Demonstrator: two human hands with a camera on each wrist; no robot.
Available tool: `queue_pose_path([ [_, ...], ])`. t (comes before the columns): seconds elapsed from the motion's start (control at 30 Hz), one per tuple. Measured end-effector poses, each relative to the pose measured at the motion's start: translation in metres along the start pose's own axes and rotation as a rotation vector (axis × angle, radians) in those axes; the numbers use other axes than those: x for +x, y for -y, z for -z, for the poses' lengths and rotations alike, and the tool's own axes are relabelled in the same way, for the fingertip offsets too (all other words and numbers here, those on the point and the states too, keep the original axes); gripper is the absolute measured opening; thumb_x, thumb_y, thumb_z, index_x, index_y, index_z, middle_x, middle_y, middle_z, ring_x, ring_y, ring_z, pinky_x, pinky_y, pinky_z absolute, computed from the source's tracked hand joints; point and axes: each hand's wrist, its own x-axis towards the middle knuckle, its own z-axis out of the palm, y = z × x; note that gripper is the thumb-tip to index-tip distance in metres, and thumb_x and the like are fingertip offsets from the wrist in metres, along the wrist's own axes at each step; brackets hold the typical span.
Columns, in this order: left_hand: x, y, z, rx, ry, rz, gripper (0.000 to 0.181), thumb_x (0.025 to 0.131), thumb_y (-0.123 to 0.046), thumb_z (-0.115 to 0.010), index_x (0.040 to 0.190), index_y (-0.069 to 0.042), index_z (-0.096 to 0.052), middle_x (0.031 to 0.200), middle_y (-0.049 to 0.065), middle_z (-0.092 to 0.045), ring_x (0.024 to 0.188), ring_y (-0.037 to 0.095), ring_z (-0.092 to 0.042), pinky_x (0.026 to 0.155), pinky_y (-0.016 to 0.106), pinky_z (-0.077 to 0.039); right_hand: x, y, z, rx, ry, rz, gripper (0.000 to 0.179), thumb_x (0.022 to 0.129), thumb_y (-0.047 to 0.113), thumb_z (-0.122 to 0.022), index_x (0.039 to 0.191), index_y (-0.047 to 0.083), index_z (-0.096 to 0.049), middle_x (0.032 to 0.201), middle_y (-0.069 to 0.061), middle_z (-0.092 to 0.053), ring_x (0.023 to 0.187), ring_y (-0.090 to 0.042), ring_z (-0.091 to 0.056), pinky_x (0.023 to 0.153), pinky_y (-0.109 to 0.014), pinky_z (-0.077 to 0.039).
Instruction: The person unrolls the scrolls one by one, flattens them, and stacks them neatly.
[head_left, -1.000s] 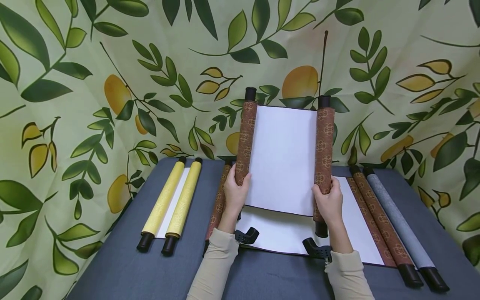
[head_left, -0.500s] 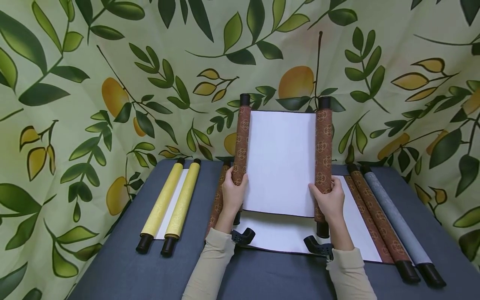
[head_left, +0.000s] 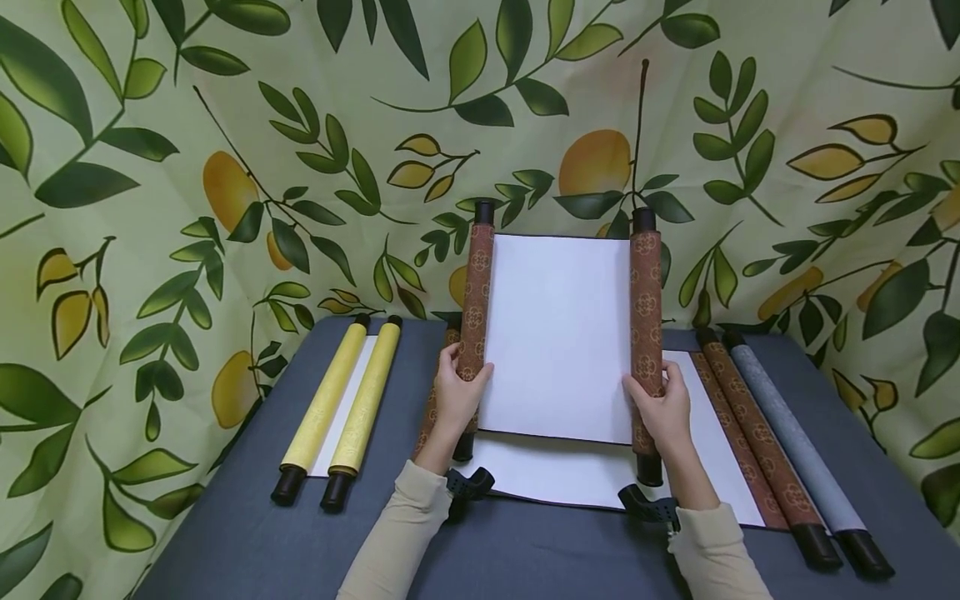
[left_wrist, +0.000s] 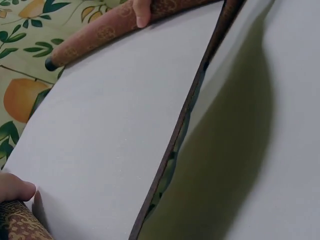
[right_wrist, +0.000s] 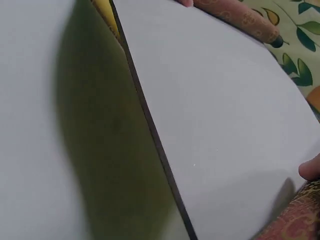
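Held scroll with rollers apart. The left hand (head_left: 459,387) is closed round the left roller (head_left: 476,308) of the held scroll (head_left: 558,333), its thumb laid toward the white sheet; the right hand (head_left: 663,404) grips the right roller (head_left: 646,317) in like fashion. The held scroll is upright and raised; below and behind it, an open scroll (head_left: 547,475) lies on the counter (head_left: 225,542). Well to the left of the held scroll is a yellow scroll (head_left: 341,412). Compared with one second earlier, the held scroll stands lower, its rollers farther apart, with more sheet exposed between them.
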Motion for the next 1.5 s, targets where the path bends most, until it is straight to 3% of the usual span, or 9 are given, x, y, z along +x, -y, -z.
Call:
queue_pose_path([
  [0.1,0.002,0.002,0.001,-0.001,0.02,0.006,0.06,0.085,-0.015,-0.07,0.135,0.003,-0.042,0.134,0.028,-0.052,0.125,0.043,-0.053,0.097,0.054,-0.049,0.0,0.001,0.004,-0.009,0.042,-0.033,0.055,0.093,0.026,-0.062,0.137,0.002,-0.038,0.127,-0.026,-0.056,0.095,-0.021,-0.058,0.068,-0.021,-0.045],
  [0.2,0.002,-0.002,0.005,-0.03,0.053,0.012,0.055,0.089,-0.015,-0.067,0.135,0.002,-0.043,0.125,0.027,-0.059,0.11,0.038,-0.063,0.084,0.043,-0.055,-0.001,0.004,0.007,-0.012,0.074,-0.062,0.058,0.095,0.027,-0.059,0.142,0.003,-0.036,0.134,-0.025,-0.05,0.109,-0.031,-0.054,0.075,-0.025,-0.044],
  [0.37,0.002,-0.006,0.01,-0.018,0.069,0.007,0.048,0.09,-0.02,-0.066,0.131,-0.003,-0.049,0.112,0.023,-0.064,0.09,0.029,-0.064,0.067,0.026,-0.05,-0.002,0.007,0.009,0.009,0.025,-0.067,0.056,0.095,0.024,-0.058,0.142,0.0,-0.037,0.13,-0.024,-0.051,0.105,-0.027,-0.053,0.072,-0.022,-0.04],
  [0.53,0.004,-0.005,0.012,0.021,0.071,-0.001,0.048,0.09,-0.024,-0.066,0.131,-0.004,-0.052,0.114,0.021,-0.06,0.093,0.03,-0.061,0.07,0.028,-0.048,-0.004,0.005,0.009,0.015,-0.037,-0.058,0.054,0.095,0.021,-0.056,0.14,-0.004,-0.039,0.126,-0.026,-0.052,0.103,-0.03,-0.054,0.068,-0.018,-0.039],
  [0.77,0.002,-0.011,0.014,0.07,0.044,-0.02,0.05,0.091,-0.021,-0.064,0.135,-0.001,-0.049,0.119,0.023,-0.062,0.099,0.036,-0.064,0.077,0.042,-0.053,-0.002,0.004,0.01,-0.014,-0.077,-0.04,0.051,0.092,0.019,-0.056,0.134,-0.006,-0.045,0.116,-0.026,-0.057,0.084,-0.017,-0.053,0.06,-0.017,-0.041],
  [0.93,0.001,-0.014,0.016,0.06,0.045,-0.013,0.055,0.092,-0.022,-0.062,0.139,0.0,-0.044,0.124,0.024,-0.061,0.105,0.036,-0.064,0.083,0.046,-0.054,-0.002,0.003,0.014,-0.035,-0.058,-0.055,0.059,0.088,0.025,-0.067,0.133,-0.006,-0.045,0.119,-0.024,-0.056,0.09,-0.022,-0.053,0.063,-0.019,-0.041],
  [1.1,0.002,-0.014,0.016,0.043,0.041,-0.034,0.051,0.091,-0.02,-0.063,0.135,-0.001,-0.047,0.118,0.024,-0.064,0.096,0.034,-0.066,0.073,0.038,-0.055,-0.001,0.004,0.017,-0.027,-0.023,-0.093,0.07,0.083,0.034,-0.074,0.134,-0.002,-0.043,0.124,-0.02,-0.054,0.09,-0.017,-0.049,0.066,-0.02,-0.041],
  [1.4,0.004,-0.01,0.016,0.007,0.06,-0.03,0.072,0.078,-0.018,-0.079,0.137,-0.003,-0.042,0.123,0.023,-0.062,0.105,0.036,-0.064,0.082,0.046,-0.055,-0.002,0.004,0.022,-0.024,-0.02,-0.102,0.07,0.086,0.027,-0.07,0.139,-0.004,-0.035,0.128,-0.025,-0.05,0.099,-0.026,-0.054,0.064,-0.016,-0.041],
  [1.5,0.005,-0.01,0.018,-0.009,0.071,-0.045,0.075,0.076,-0.013,-0.081,0.138,-0.002,-0.04,0.122,0.024,-0.062,0.104,0.037,-0.064,0.082,0.046,-0.055,-0.002,0.004,0.023,-0.021,-0.033,-0.103,0.065,0.088,0.023,-0.068,0.136,-0.005,-0.035,0.125,-0.026,-0.052,0.092,-0.021,-0.056,0.062,-0.016,-0.042],
])
